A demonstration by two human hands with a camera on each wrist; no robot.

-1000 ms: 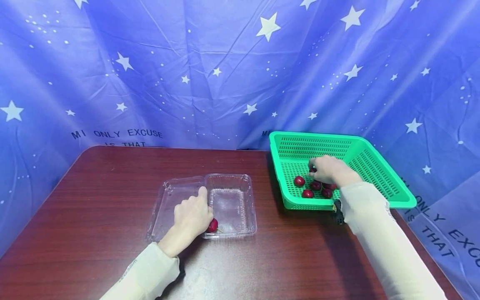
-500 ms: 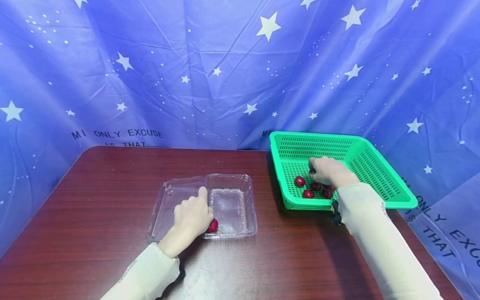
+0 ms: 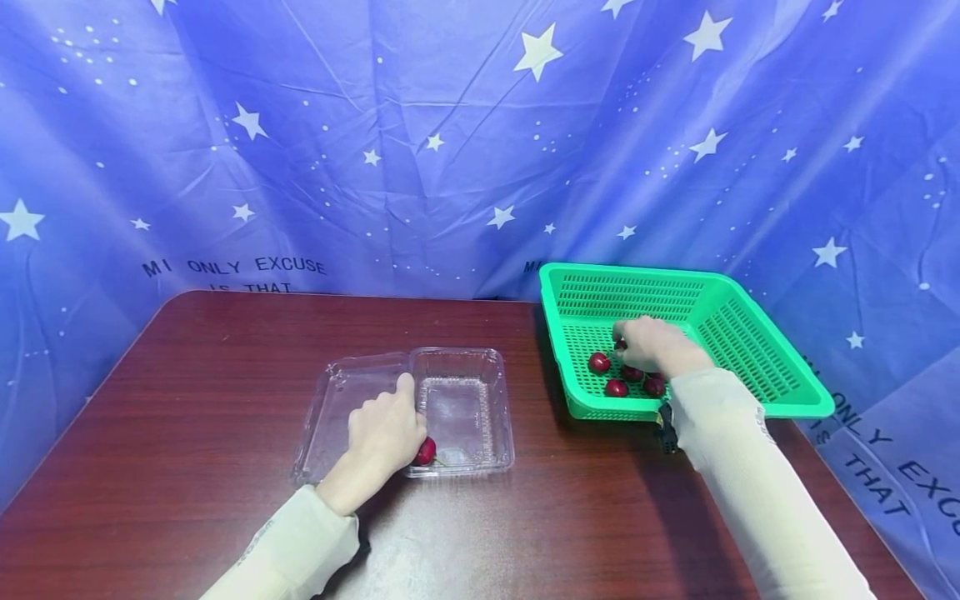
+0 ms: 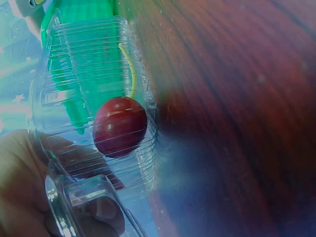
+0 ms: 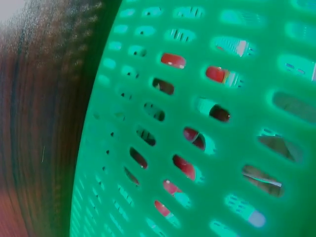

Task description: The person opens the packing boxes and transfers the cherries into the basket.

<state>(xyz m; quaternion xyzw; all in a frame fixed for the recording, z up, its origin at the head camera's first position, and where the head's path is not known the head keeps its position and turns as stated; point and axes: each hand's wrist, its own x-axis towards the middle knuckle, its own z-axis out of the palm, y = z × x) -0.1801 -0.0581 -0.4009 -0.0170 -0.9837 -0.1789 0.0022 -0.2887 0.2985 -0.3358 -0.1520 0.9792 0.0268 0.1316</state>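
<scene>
My left hand (image 3: 381,429) grips the hinge side of a clear plastic clamshell container (image 3: 504,417), which lies opened out on the table. One red cherry (image 3: 426,451) with a pale stem sits in its near left corner, showing through the ribbed wall in the left wrist view. Inside a green plastic basket (image 3: 577,404), my right hand (image 3: 658,343) pinches a dark cherry (image 3: 620,343) between its fingertips. Several other cherries (image 3: 599,362) lie on the basket floor below. In the right wrist view the basket's slotted wall (image 5: 173,108) hides most of that hand.
The brown wooden table (image 3: 555,517) carries the container at the middle and the basket at the right. The container's flat lid (image 3: 337,408) spreads to the left. A blue curtain (image 3: 450,217) with white stars hangs behind and at both sides.
My right hand has shifted slightly left within the basket, with the cherry at its fingertips. The left hand and the container have stayed put.
</scene>
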